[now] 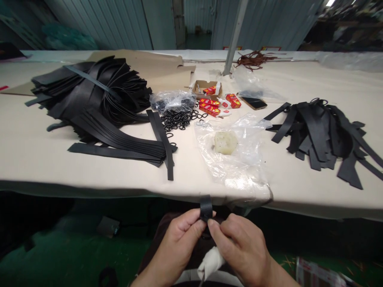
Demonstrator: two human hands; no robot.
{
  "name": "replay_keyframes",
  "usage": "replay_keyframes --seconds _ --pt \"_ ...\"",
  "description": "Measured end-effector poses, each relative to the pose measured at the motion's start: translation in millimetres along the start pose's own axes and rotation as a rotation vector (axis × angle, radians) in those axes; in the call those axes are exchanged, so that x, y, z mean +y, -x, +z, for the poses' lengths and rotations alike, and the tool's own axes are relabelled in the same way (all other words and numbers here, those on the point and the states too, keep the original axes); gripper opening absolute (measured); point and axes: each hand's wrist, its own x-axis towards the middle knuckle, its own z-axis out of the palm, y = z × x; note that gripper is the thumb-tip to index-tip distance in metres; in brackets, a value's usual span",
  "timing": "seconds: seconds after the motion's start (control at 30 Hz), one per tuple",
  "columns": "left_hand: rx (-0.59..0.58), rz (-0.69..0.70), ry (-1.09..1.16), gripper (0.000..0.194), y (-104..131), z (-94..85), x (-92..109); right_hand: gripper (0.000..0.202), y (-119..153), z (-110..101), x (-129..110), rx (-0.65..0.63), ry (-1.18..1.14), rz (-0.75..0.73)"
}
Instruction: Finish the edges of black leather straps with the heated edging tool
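The left hand (179, 235) and the right hand (239, 243) met just below the near edge of the table (36, 159), both pinching one short black strap loop (206, 208) between thumbs and fingertips, so that it stood folded upright between them; a white rag (211, 261) lay in the lap beneath the right hand. Judging by the table, much work seemed left: a large stack of long black straps (95, 103) lay far left of the loop, uncut or unfolded, while a smaller heap of short black strap pieces (320, 131) lay far right, perhaps finished ones, though that could not be told. Above the loop, a flat clear plastic bag (239, 167) held a pale yellowish lump (225, 142). Beyond it, a crumpled clear bag (173, 100) held dark contents, with loose black metal rings (179, 118) spilled beside it. A small open cardboard box (206, 88) held red glue packets (209, 107), several lying outside it, near a phone (254, 103).
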Motion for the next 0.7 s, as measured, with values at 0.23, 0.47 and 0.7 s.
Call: replay_keyframes --seconds 0.23,0.47,0.7 --pt "0.056 0.041 -0.094 0.02 0.8 2.0 3.0 0.019 -1.4 -6.6 1.2 -0.009 0.077 -0.077" --pt "0.052 0.113 -0.132 0.019 1.8 3.4 0.3 0.016 -6.7 -9.2 0.6 0.048 0.102 -0.116" --pt "0.07 0.254 -0.26 0.021 1.1 3.3 -4.8 0.015 -7.9 -10.0 1.4 0.055 0.077 -0.133"
